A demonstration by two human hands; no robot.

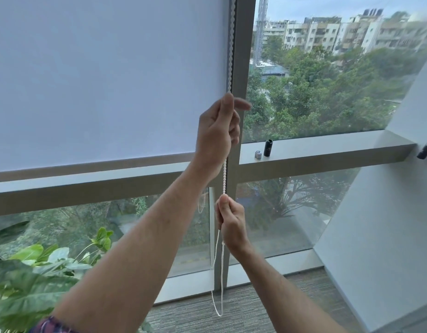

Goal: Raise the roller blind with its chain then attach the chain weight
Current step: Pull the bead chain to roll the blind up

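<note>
1. Two hands are on the chain (224, 175), which hangs beside the mullion (241, 68) at centre frame. The left hand (217, 133) is the upper one, its fingers closed round the chain just below the middle of the frame, one finger sticking out to the right. The right hand (231, 224) pinches the same chain lower down, fist closed.
2. Raising looks only partly done, I'd judge: the blind (107, 80) fills the upper left of the frame, and its bottom bar (87, 168) sits just above the sill rail (99, 188), so most of the pane is covered.
3. Attaching the weight is not yet begun. A black cylinder (268, 148) and a small grey clip (258, 154) stand untouched on the ledge (327, 150) at right of centre; I take these for the weight parts, though I can't be sure which is which.
4. Below the right hand the chain drops as a loose loop (218, 296) to bottom centre, nothing fitted on it.
5. Hidden: the roller and the chain's top run out past the upper edge, so the clutch is unseen. Whether each hand grips one strand or both, I cannot tell. A dark object (425, 150) at the right edge is too blurred to name.
</note>
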